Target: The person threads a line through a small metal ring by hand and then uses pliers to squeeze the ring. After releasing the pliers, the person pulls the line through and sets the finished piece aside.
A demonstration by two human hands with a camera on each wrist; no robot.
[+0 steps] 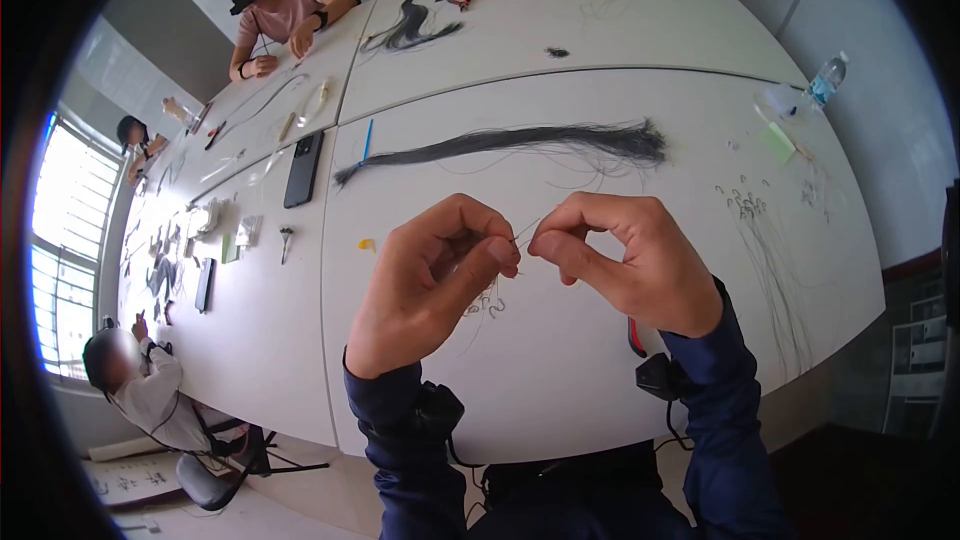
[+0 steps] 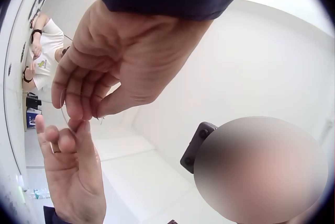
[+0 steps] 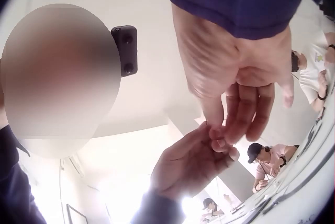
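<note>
My left hand (image 1: 430, 280) and right hand (image 1: 635, 260) meet fingertip to fingertip above the table. A thin fishing line (image 1: 529, 228) spans the small gap between them, and thumb and forefinger pinch it on each side. In the left wrist view a pale strand (image 2: 63, 110) curves from the left fingers towards the right fingertips. Whatever sits inside the left fingertips is mostly hidden; I cannot tell if it is a hook. Below the left hand lie several loose fish hooks (image 1: 487, 307). Beyond both hands stretches a long bundle of dark line (image 1: 500, 148).
On the right, hooks with attached lines (image 1: 770, 260) trail towards the table edge. Red-handled pliers (image 1: 637, 337) lie by the right wrist. A black phone (image 1: 304, 169), a yellow piece (image 1: 367, 244) and a water bottle (image 1: 828, 78) are on the table. Other people sit around it.
</note>
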